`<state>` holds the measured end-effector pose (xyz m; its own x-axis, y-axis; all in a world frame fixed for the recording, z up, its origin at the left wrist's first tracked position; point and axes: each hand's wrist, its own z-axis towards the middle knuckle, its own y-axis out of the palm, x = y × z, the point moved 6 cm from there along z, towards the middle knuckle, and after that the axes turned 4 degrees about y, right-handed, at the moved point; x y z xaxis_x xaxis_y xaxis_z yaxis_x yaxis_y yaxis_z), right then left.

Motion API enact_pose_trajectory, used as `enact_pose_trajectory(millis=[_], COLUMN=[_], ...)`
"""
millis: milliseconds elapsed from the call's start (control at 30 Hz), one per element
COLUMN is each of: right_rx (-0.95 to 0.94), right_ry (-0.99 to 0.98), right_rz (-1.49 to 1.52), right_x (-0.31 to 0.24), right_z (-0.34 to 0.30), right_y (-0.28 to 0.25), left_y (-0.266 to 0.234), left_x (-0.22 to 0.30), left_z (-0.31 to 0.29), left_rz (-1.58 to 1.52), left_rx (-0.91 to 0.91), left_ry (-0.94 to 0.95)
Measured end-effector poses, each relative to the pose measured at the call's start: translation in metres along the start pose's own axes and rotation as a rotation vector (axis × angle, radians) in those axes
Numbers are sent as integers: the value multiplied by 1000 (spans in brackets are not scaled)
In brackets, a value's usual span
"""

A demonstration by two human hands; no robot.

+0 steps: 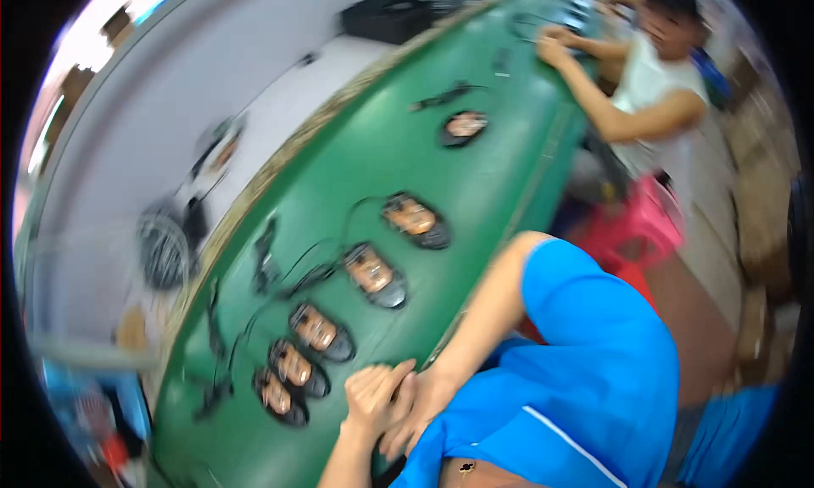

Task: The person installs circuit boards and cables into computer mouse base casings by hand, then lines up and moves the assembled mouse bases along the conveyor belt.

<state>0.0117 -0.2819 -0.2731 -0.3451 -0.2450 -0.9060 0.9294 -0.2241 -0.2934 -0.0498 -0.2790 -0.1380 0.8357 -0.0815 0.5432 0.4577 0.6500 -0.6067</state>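
Observation:
My left hand (369, 396) and my right hand (417, 407) meet close to my body, over the near edge of the green table. The left fingers are curled in; whether anything is inside them cannot be made out. My right hand lies against the left one, its visible fingers stretched out and blurred. Just left of the hands, a row of black computer mice with copper-coloured patches lies on the table, among them one mouse (322, 331), another (376, 275) and a farther one (415, 220). Their black cables (309, 280) trail off leftward.
The long green table (339, 166) has a raised rim along its far side. Another mouse (464, 128) lies farther up, near a co-worker (657, 89) whose hands are on the table. A pink stool (640, 225) stands right of it. Coiled cables (165, 246) lie beyond the rim.

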Motion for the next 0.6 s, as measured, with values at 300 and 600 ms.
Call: enact_pose_trajectory(millis=[300, 600], right_rx=[280, 276], right_ry=[23, -126], right_rz=[-65, -49], right_x=[-4, -11], right_z=[-14, 0], right_y=[-12, -3], left_y=[-5, -16], left_x=[-3, 2], left_z=[-11, -17], left_rz=[-98, -90], left_rx=[-77, -102], left_ry=[-71, -150])
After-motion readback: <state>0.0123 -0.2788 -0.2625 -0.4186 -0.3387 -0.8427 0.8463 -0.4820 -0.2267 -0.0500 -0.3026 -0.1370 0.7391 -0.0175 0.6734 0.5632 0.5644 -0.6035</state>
